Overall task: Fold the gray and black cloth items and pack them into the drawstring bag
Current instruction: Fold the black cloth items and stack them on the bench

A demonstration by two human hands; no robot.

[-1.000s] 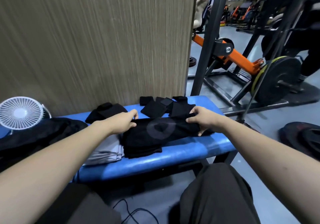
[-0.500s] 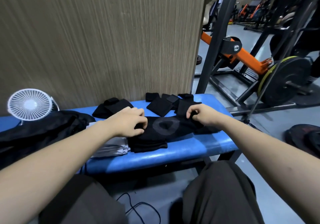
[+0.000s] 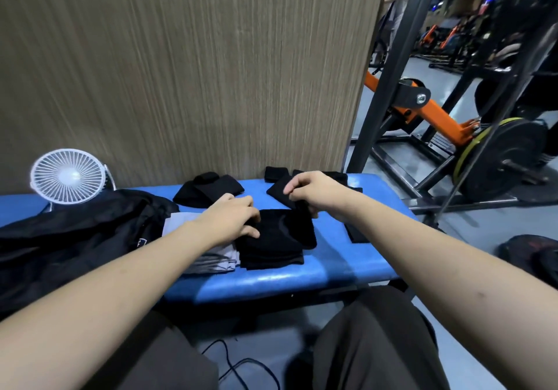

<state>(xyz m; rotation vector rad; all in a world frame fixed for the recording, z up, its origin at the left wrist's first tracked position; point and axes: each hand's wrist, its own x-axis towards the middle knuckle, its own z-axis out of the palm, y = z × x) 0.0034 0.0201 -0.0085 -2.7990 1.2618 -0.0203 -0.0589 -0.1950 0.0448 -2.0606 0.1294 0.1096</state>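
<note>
Left hand (image 3: 234, 217) is pressing down on the left edge of the folded black cloth (image 3: 273, 243), fingers curled onto the fabric, a closed grip on it. Right hand (image 3: 314, 191) is pinching the cloth's far right corner, fingertips drawn together around the fabric and lifting it a little.

The black cloth is lying on the blue table (image 3: 302, 278), between the two hands and just nearer the person than both. Folded gray cloth (image 3: 208, 261) is sitting directly under and beside the left wrist, touching the black cloth's left edge. A dark bag-like heap (image 3: 72, 238) is spreading out left of the left hand; whether it is the drawstring bag cannot be told.

Small black pieces (image 3: 208, 190) are lying beyond the left hand; more are lying beyond the right hand. White fan (image 3: 68, 176) is standing far left.
</note>
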